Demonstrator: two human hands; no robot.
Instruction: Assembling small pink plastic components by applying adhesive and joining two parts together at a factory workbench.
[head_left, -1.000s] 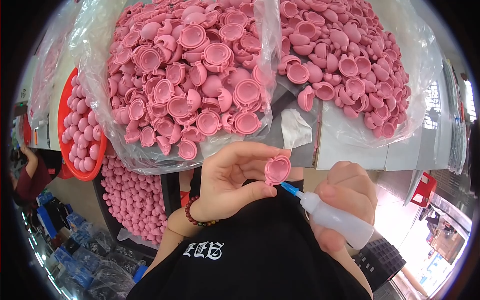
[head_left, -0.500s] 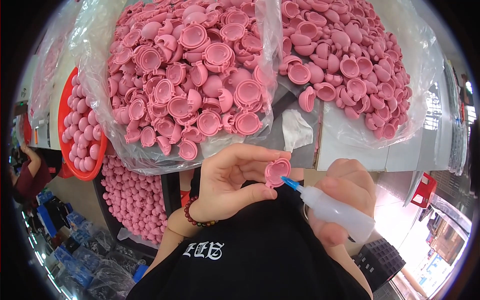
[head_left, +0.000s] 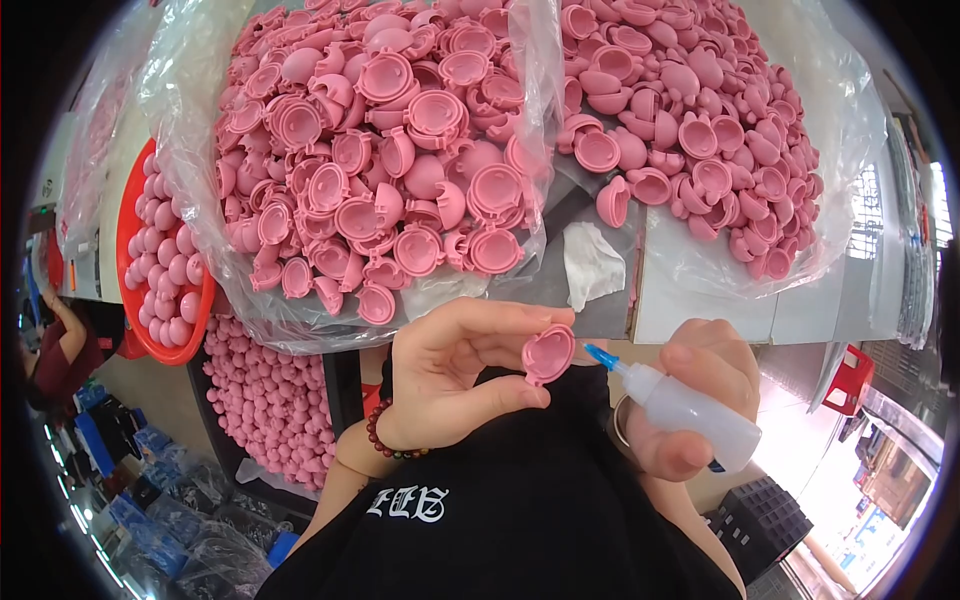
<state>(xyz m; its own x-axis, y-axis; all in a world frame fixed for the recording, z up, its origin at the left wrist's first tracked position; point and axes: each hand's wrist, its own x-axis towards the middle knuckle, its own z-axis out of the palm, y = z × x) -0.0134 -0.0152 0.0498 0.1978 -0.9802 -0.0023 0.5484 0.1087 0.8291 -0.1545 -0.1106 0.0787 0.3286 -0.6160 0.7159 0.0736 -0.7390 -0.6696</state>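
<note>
Pink half-shell [head_left: 549, 355], hollow side showing, pinched between thumb and fingers of the left hand [head_left: 440, 375]. Right hand [head_left: 705, 385] wraps a cloudy squeeze bottle [head_left: 697, 415]; blue tip [head_left: 600, 355] just beside the shell, apart from it. Step, by my reading: dispensing into the shell. Best done with the pinch light, the shell turned to the tip, the squeeze small and even (fingertips clear of the rim).

Count: one shell in hand, one bottle, two heaps of pink pieces on the table, left [head_left: 425, 175] and right [head_left: 705, 175], too jumbled to tally; one red basket [head_left: 209, 312] of balls; one paper scrap [head_left: 592, 265].
</note>
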